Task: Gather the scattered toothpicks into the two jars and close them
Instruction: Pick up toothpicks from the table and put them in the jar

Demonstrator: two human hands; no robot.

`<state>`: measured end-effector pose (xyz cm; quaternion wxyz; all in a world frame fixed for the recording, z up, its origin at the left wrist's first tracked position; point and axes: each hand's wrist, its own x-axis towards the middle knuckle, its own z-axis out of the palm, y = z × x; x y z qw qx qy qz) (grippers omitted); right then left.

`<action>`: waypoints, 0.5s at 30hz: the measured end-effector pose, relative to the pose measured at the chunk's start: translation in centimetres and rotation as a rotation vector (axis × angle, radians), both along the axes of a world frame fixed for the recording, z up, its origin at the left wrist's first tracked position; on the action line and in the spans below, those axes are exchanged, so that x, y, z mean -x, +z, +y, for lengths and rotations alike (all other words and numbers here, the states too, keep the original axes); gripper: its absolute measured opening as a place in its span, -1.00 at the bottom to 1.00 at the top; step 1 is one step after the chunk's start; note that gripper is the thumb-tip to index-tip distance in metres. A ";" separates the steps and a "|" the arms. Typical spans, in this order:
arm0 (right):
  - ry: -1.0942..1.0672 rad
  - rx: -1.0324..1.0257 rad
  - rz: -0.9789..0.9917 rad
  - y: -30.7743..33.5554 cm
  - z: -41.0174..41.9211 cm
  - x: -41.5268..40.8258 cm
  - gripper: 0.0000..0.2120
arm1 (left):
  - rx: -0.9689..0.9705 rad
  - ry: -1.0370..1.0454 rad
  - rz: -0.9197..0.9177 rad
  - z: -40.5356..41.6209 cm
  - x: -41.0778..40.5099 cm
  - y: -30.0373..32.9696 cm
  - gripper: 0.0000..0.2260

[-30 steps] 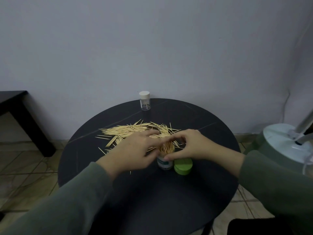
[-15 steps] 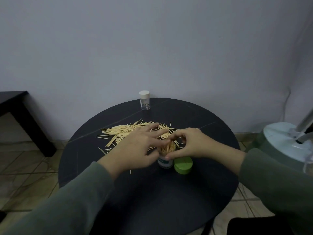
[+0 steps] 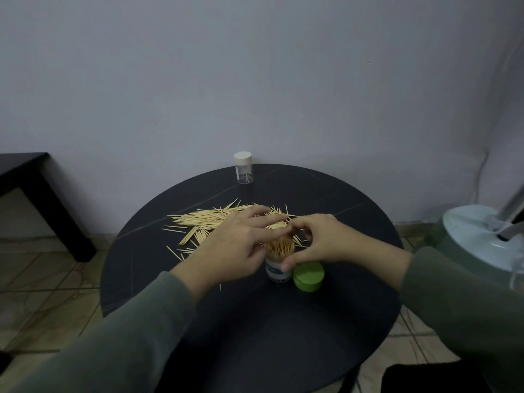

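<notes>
Right hand (image 3: 317, 242) curled round the toothpick-packed cylindrical jar (image 3: 279, 265), left hand (image 3: 235, 245) loose-fingered beside it.

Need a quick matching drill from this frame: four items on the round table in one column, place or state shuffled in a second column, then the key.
Things:
1. green lid
2. open jar
3. small jar
4. loose toothpicks

Places or states:
A. at the table's far edge, white cap on, almost empty
B. packed with upright toothpicks, between both hands
C. spread flat on the tabletop, left of and behind the hands
D. resting on the table, right beside the open jar

Pairs: 1-D, 2-B, 3-A, 4-C
</notes>
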<state>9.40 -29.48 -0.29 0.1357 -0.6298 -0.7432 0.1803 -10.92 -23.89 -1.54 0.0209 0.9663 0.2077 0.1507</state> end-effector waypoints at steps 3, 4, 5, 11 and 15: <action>0.081 0.066 -0.143 0.2 0.3 -1.0 -0.35 | 0.039 0.024 0.023 0.0 0.1 -0.2 -0.54; 0.113 0.073 -0.205 0.2 0.4 -1.4 -0.36 | 0.079 0.038 -0.025 -0.1 0.1 -0.2 -0.55; 0.133 0.061 -0.251 0.3 0.6 -1.9 -0.41 | 0.122 0.070 -0.114 -0.1 0.0 -0.2 -0.56; -0.051 -0.012 -0.345 -1.1 2.4 -2.7 -0.47 | 0.128 0.483 0.031 1.6 0.4 -1.2 -0.59; -0.102 -0.078 -0.354 -2.9 3.5 -1.8 -0.42 | 0.122 0.551 0.229 2.5 0.5 -2.3 -0.49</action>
